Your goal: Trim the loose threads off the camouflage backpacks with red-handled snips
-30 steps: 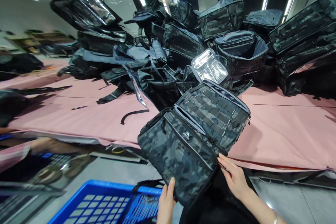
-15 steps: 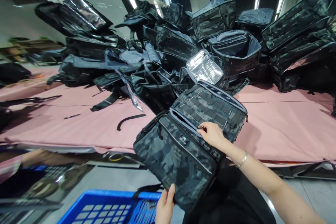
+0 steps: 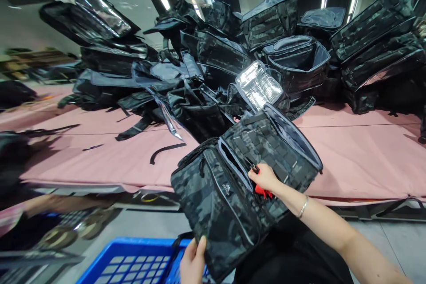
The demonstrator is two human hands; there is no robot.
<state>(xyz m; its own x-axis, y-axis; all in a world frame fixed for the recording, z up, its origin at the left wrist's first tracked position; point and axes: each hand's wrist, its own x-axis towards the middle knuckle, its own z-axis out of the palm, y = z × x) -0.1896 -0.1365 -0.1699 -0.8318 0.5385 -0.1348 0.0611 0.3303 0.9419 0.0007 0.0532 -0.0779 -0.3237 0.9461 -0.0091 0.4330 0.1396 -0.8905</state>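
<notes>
A dark camouflage backpack [image 3: 213,213] with a small logo patch lies tilted at the table's near edge, its upper flap partly unzipped and its grey lining showing. My left hand [image 3: 193,258] is closed on the backpack's lower left edge, thumb on top. My right hand [image 3: 264,177] is over the middle of the backpack, beside the open zipped slit. It is closed around a small tool with dark tips and a red part [image 3: 263,191], which looks like thread snips; the fingers hide much of it.
Camouflage bags [image 3: 219,53] are heaped along the back of the pink-covered table [image 3: 359,155]. A silver-lined flap [image 3: 261,84] sits just behind the backpack. A loose black strap [image 3: 166,151] lies to the left. Below is a blue basket [image 3: 133,248]. Another person's arm [image 3: 56,204] shows at left.
The backpack has turned slightly, and its upper flap gapes wider on the right. My left hand has shifted left with its edge. The red part below my right hand now shows.
</notes>
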